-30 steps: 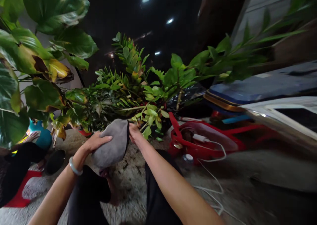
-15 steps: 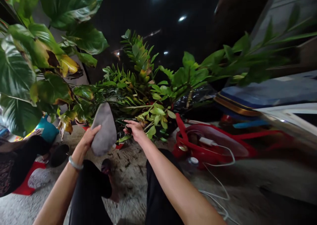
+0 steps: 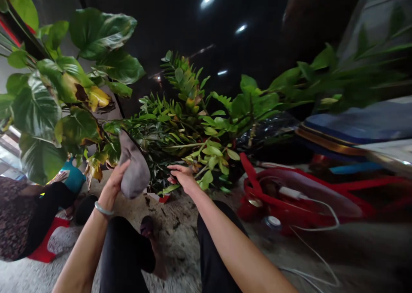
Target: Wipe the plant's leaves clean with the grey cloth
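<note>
Grey folded cloth (image 3: 137, 172), upright, gripped at its near side by the closed fingers (image 3: 124, 168) of the left hand (image 3: 112, 183); right hand (image 3: 182, 177), fingers loosely spread, beside a leafy plant stem (image 3: 206, 160), contact hard to tell.

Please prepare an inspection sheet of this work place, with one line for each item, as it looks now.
Surface: rough concrete floor with dark plant bits scattered on it.
Job's things: grey cloth and a leafy green plant in a red pot.
Clutter: red fan lying tilted, plastic bottle beside it.
Hands: left hand grips the cloth; right hand is open at the stems.
Cables: white cable on the floor.
Surroundings: seated person at left; large-leaved plant above.
</note>
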A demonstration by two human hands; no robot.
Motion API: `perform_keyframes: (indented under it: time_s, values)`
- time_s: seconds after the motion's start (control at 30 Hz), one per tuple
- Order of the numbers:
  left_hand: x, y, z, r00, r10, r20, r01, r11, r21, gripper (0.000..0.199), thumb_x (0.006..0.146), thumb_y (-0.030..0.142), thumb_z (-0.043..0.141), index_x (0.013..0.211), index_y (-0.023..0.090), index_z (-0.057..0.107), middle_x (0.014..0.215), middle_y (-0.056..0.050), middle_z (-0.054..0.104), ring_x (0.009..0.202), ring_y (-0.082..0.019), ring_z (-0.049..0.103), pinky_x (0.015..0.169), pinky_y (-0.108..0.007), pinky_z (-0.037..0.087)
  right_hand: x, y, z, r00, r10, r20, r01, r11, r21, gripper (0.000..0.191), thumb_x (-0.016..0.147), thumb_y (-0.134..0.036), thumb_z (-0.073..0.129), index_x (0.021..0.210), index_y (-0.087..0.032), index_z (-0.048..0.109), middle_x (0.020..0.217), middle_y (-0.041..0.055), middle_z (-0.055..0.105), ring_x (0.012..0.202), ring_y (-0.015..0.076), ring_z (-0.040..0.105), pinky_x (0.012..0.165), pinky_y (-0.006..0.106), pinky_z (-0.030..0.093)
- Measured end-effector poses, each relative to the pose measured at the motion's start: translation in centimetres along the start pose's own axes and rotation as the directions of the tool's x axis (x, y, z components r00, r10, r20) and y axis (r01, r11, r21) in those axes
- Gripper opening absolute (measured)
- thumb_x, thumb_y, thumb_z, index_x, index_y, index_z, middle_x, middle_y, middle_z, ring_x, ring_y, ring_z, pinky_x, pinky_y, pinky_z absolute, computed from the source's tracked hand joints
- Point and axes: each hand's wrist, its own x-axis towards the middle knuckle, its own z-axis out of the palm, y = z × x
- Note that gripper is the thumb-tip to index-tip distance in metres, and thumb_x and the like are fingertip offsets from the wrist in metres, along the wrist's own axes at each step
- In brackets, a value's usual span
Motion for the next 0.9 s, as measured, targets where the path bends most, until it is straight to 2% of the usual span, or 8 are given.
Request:
perform_keyframes:
  time_s: [0.17,0.3,0.37,0.47,0.57,0.7,0.77,0.9]
  values:
    - [-5.0,-3.8,-1.3,0.937,-0.228,0.263,0.123,0.924,0.361,0.043,0.068,0.048,0.086,0.093,0.013,0.081,0.081,-0.010,0.079,0.074,-0.026,0.072,0.071,-0.035,0.056,-0.2,0.0,-1.1,1.000,-0.010,0.025,0.009,1.000,0.029,0.028,0.070,-0.002,0.059,0.089,-0.014,0.075,0.048,-0.0019,0.065,0.041,0.0139,0.064,0.040,0.019,0.048]
    - [-4.7,1.5,-0.8,0.995,0.034,0.098,-0.041,0.996,0.074,0.053,0.064,0.050,0.088,0.105,0.018,0.079,0.090,-0.008,0.080,0.080,-0.026,0.074,0.072,-0.032,0.058,-0.3,0.3,-1.5,0.997,-0.009,0.074,0.004,0.998,0.070,0.026,0.069,-0.004,0.062,0.089,-0.015,0.075,0.050,-0.0021,0.066,0.044,0.0141,0.066,0.040,0.018,0.049]
    - [-2.7,4.3,0.7,0.983,0.183,-0.018,-0.184,0.982,-0.041,0.055,0.068,0.050,0.085,0.111,0.018,0.077,0.095,-0.008,0.081,0.086,-0.026,0.075,0.076,-0.031,0.058,-0.2,0.3,-1.2,0.997,-0.006,0.078,-0.003,0.994,0.110,0.025,0.069,-0.006,0.064,0.090,-0.015,0.074,0.053,-0.0011,0.068,0.044,0.0141,0.066,0.042,0.020,0.051]
    - [0.0,5.0,3.2,0.976,0.212,-0.050,-0.212,0.977,-0.003,0.043,0.067,0.045,0.084,0.097,0.014,0.077,0.085,-0.008,0.079,0.074,-0.023,0.072,0.069,-0.029,0.057,0.2,0.4,-0.9,0.997,-0.003,0.082,-0.012,0.982,0.188,0.026,0.067,-0.009,0.067,0.091,-0.016,0.074,0.061,0.0019,0.073,0.047,0.0149,0.067,0.045,0.023,0.054]
    - [-0.3,2.4,4.1,0.986,0.037,0.165,-0.079,0.963,0.259,0.032,0.065,0.042,0.084,0.082,0.015,0.079,0.076,-0.006,0.077,0.065,-0.021,0.067,0.062,-0.030,0.054,0.5,0.8,-1.0,0.997,-0.022,0.070,0.006,0.977,0.215,0.025,0.064,-0.012,0.069,0.088,-0.016,0.074,0.058,0.0010,0.071,0.046,0.0152,0.064,0.044,0.024,0.053]
    - [-3.4,1.1,2.2,0.853,-0.210,0.479,-0.065,0.866,0.495,0.029,0.065,0.044,0.085,0.082,0.021,0.082,0.082,-0.006,0.079,0.072,-0.024,0.069,0.069,-0.033,0.055,0.8,1.3,-1.8,0.997,-0.048,0.060,0.039,0.989,0.141,0.023,0.060,-0.014,0.071,0.082,-0.016,0.075,0.051,-0.0011,0.066,0.044,0.0149,0.062,0.041,0.022,0.048]
    - [-3.9,2.8,1.3,0.889,-0.109,0.445,-0.100,0.901,0.422,0.035,0.065,0.048,0.085,0.086,0.020,0.082,0.083,-0.006,0.079,0.075,-0.026,0.070,0.071,-0.034,0.055,0.7,1.3,-2.0,0.996,-0.024,0.081,0.014,0.992,0.125,0.026,0.061,-0.014,0.069,0.086,-0.016,0.076,0.050,-0.0010,0.066,0.044,0.0153,0.064,0.043,0.022,0.050]
    - [-0.8,6.2,1.4,0.964,0.228,0.135,-0.243,0.964,0.110,0.054,0.070,0.054,0.082,0.111,0.020,0.077,0.089,-0.006,0.080,0.096,-0.029,0.072,0.081,-0.034,0.055,0.5,0.8,-1.7,0.996,-0.013,0.089,-0.001,0.987,0.160,0.025,0.064,-0.012,0.067,0.088,-0.016,0.075,0.051,-0.0008,0.067,0.043,0.0141,0.064,0.044,0.022,0.052]
